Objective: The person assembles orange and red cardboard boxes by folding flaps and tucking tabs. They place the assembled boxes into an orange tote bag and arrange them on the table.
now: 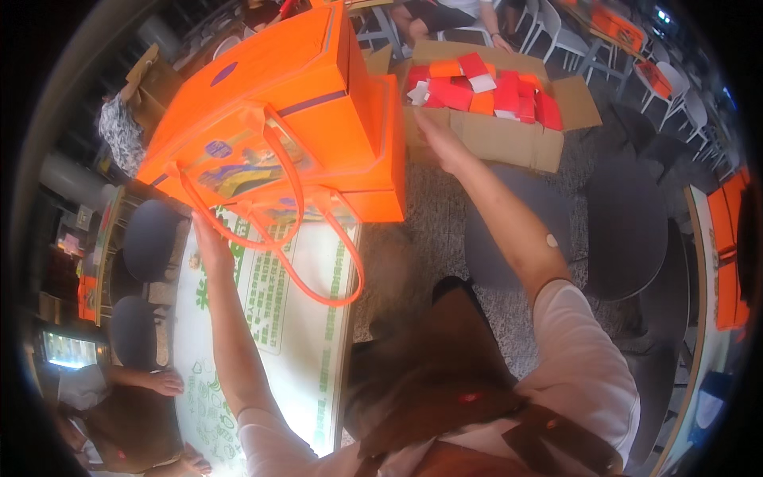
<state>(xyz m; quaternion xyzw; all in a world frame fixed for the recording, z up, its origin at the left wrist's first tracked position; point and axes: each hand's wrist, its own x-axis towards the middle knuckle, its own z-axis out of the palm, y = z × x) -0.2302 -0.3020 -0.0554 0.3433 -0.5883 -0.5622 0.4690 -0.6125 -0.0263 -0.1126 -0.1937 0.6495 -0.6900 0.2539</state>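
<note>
The left hand [211, 250] presses flat against the near face of a large orange gift bag [278, 127], its fingers hidden behind the loop handles [306, 238], so whether they grip anything cannot be told. The bag rises from the hand toward twelve o'clock, tilted over on a white table [294, 342] printed with green lettering. Its front bears a glossy panel with colourful artwork and purple round stickers, a thin purple band runs along its side, and the two orange handles droop toward five o'clock.

The right hand [441, 143] reaches out at one o'clock, fingers loosely spread, touching the near edge of an open cardboard box [509, 139] and grasping nothing visible. The box sits on the grey carpet just right of the bag, filled with red and orange packets [485, 91] and a few white ones.

Farther out, grey chairs [624, 222] stand at three o'clock, and more orange bags [727, 254] line a table at the right rim. Another person's arm [151, 381] rests at eight o'clock; a seated person [445, 16] shows at twelve.
</note>
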